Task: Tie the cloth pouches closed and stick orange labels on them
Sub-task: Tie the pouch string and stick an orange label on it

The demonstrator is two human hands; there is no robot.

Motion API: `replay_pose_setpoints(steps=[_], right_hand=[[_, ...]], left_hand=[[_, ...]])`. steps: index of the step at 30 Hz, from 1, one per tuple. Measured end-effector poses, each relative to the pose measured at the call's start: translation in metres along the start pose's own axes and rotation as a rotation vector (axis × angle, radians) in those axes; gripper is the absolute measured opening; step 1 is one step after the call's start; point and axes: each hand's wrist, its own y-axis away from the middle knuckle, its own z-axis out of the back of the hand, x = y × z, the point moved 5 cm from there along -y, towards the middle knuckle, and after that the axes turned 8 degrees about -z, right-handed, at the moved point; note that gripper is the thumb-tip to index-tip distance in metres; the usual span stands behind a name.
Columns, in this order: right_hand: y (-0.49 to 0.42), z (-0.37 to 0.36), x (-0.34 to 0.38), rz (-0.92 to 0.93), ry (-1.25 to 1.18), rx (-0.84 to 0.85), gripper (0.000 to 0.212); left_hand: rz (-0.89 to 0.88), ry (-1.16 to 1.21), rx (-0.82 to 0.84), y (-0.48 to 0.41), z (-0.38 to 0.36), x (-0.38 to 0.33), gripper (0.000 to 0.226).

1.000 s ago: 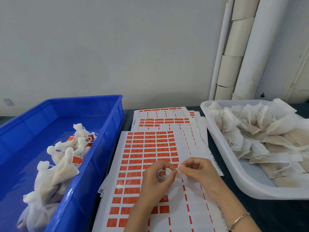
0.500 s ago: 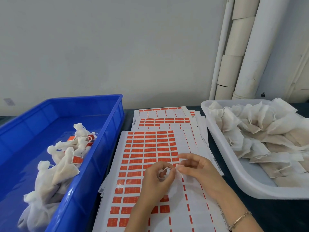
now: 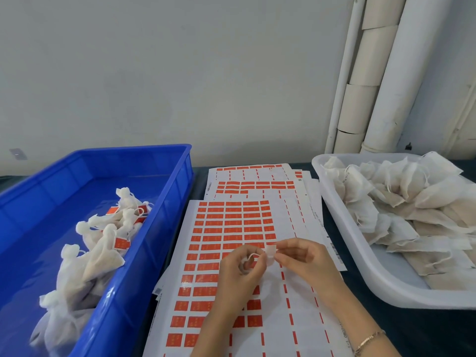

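Nearest, a sheet of orange labels lies on the dark table, and more sheets are fanned out behind it. On the left stands a blue crate holding tied pouches that carry orange labels. On the right, a white tub is heaped with untied pouches. Behind them are a pale wall and white pipes in the corner.

Above the front sheet, the left hand curls its fingers around a white string. The right hand pinches a small white tab between thumb and forefinger. The tab sits between the fingertips of both hands.
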Motion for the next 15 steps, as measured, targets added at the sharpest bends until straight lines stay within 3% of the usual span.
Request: replay_pose_setpoints(steps=[6, 15], right_hand=[[-0.0018, 0.0008, -0.0025, -0.009, 0.012, -0.013, 0.014], [-0.0028, 0.0007, -0.0036, 0.021, 0.029, -0.017, 0.010]], left_hand=[[-0.026, 0.058, 0.024, 0.0004, 0.0007, -0.0034, 0.007], [0.069, 0.036, 0.078, 0.0006, -0.0038, 0.0008, 0.014]])
